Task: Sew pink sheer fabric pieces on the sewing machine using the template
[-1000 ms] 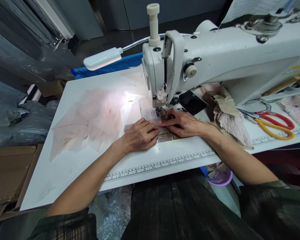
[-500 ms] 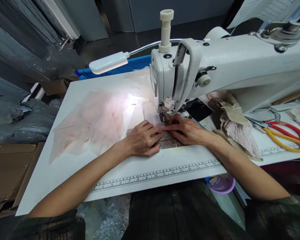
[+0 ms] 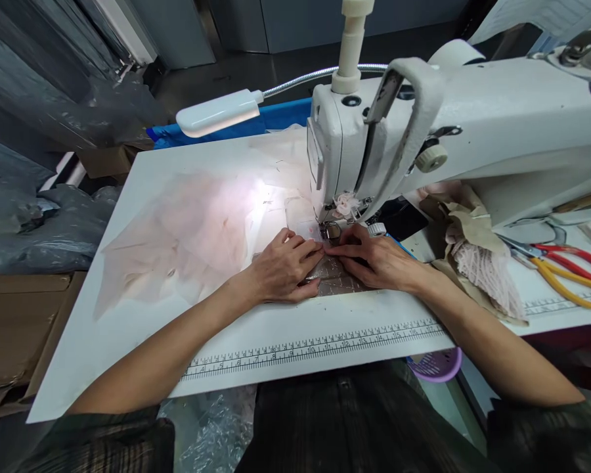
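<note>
Just in front of the needle of a white sewing machine (image 3: 325, 157), my left hand (image 3: 288, 268) rests with curled fingers on the cloth. Opposite it, my right hand (image 3: 381, 259) has its index finger stretched toward the left fingertips, which it almost meets, and its other fingers bent against the cloth. Between them lies sheer fabric (image 3: 337, 282), thin and brownish over the machine bed, partly covered by the hands. The metal presser foot (image 3: 330, 231) sits right beyond the fingertips. Pale pink tulle (image 3: 177, 236) spreads across the table to the left.
A white lamp (image 3: 219, 115) shines over the white table (image 3: 103, 368), whose front edge bears a printed ruler (image 3: 310, 348). On the right are red and yellow-handled scissors (image 3: 566, 266), a bundle of pale pink strips (image 3: 487, 269) and a black flat object (image 3: 401, 217). Cardboard boxes (image 3: 27, 328) stand left.
The view has shifted and come slightly closer to the machine. Both hands stay at the presser foot, their fingertips close together, with more of the brownish fabric showing between them.
</note>
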Demonstrator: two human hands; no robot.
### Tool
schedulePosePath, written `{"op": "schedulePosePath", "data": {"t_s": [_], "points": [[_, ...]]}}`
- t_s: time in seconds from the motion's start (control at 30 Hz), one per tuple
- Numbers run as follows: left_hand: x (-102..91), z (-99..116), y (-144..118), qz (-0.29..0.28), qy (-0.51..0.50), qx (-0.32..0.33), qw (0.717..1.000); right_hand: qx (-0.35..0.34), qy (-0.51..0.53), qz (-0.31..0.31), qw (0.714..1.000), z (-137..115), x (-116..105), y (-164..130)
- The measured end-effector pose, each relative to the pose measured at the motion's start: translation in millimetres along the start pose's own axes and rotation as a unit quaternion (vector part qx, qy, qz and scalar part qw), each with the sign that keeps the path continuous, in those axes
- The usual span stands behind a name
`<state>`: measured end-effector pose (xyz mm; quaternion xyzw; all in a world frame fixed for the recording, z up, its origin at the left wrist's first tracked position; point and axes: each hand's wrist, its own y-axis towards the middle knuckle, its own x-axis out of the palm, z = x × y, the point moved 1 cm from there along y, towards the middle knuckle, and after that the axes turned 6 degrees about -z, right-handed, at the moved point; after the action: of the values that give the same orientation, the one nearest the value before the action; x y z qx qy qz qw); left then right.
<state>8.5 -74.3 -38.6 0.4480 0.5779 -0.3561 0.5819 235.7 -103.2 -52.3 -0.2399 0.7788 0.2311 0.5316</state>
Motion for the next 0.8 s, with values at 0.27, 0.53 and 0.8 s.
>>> {"op": "schedulePosePath", "data": {"t_s": [0.27, 0.53, 0.8], "points": [[1.3, -7, 2, -0.015, -0.015, -0.020, 1.000, 0.029, -0.066, -0.003, 0.997, -6, -3, 4], [5.4, -17, 3, -0.013, -0.029, -0.030, 0.999, 0.041, -0.044, -0.005, 0.998, -10, -6, 6], [5.3, -22, 4, -0.021, -0.033, -0.041, 0.998, 0.071, 0.159, -0.012, 0.985, 10, -26, 2]]}}
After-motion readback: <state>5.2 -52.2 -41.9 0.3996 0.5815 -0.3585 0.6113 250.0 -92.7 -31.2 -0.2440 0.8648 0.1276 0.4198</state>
